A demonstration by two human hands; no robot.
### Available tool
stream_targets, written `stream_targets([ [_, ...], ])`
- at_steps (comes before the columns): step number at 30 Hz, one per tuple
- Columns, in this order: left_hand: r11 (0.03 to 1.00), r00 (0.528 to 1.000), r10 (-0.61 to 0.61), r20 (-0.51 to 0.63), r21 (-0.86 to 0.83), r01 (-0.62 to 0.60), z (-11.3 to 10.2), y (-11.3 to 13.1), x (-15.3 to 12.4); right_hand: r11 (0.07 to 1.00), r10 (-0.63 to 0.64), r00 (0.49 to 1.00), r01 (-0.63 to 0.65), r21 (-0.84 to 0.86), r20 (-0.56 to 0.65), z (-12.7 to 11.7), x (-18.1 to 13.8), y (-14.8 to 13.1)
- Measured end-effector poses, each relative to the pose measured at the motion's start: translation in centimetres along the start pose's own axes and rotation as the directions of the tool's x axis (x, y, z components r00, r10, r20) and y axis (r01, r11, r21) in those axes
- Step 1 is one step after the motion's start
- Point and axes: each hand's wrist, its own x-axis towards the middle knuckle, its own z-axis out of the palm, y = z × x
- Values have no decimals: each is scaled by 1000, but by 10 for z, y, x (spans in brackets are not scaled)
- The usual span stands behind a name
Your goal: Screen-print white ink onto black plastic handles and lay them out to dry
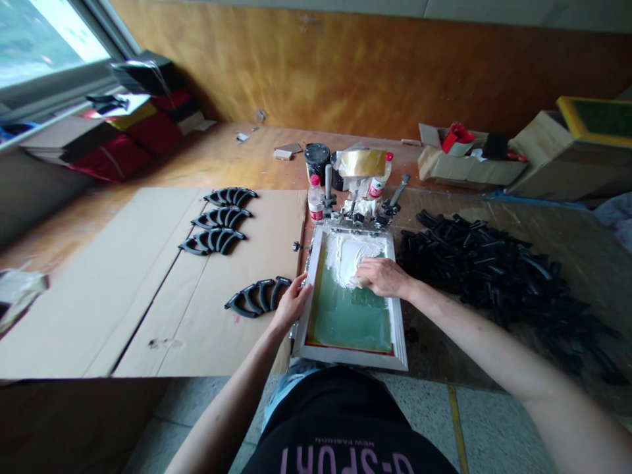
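Observation:
A screen-printing frame (302,322) with a green mesh (345,322) lies flat before me, held at its far end by a metal hinge clamp (353,222). Thick white ink (345,253) is smeared over the far half of the mesh. My left hand (293,303) grips the frame's left side rail, fingers on its edge. Over the ink, my right hand (382,276) is closed, fingertips down at the mesh; whatever it pinches is hidden by the fingers. Just left of my left hand lies a small row of curved black plastic handles (259,296) on cardboard.
More rows of black handles (217,222) lie on the cardboard sheet (143,263). A big heap of black parts (484,263) covers the right side. Behind the clamp stand a red-capped bottle (315,197) and a dark tub (316,158). Cardboard boxes (464,164) sit at the back right.

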Motion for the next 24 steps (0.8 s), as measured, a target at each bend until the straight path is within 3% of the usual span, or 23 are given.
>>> stream_targets([
  [4, 1000, 1000, 14, 17, -22, -13, -1, 2, 0, 988, 138, 978, -146, -45, -154, 12, 7, 0],
  [8, 1000, 1000, -4, 8, -31, 4, -1, 5, 0, 998, 37, 979, -45, -35, -198, 32, -6, -10],
  [10, 999, 1000, -20, -9, -29, 20, -2, 10, -2, 999, 34, 982, -35, -1, -185, 29, -8, -11],
  [13, 998, 999, -44, 11, -49, 44, -6, 25, -8, 982, 190, 955, -188, 29, -227, 10, 11, 0],
  [16, 995, 999, -33, 14, -89, 34, -15, 52, -17, 919, 391, 868, -389, 70, -307, -15, 35, 27],
  [18, 991, 1000, -11, -8, -133, 10, -21, 72, -22, 854, 510, 780, -509, 107, -362, -29, 35, 53],
  [22, 944, 998, 66, -13, -322, -66, -24, 112, -15, 727, 665, 560, -637, 257, -494, -33, -8, 95],
  [24, 875, 981, 181, -77, -442, -196, -22, 132, -3, 738, 659, 557, -609, 292, -505, -17, -32, 98],
])
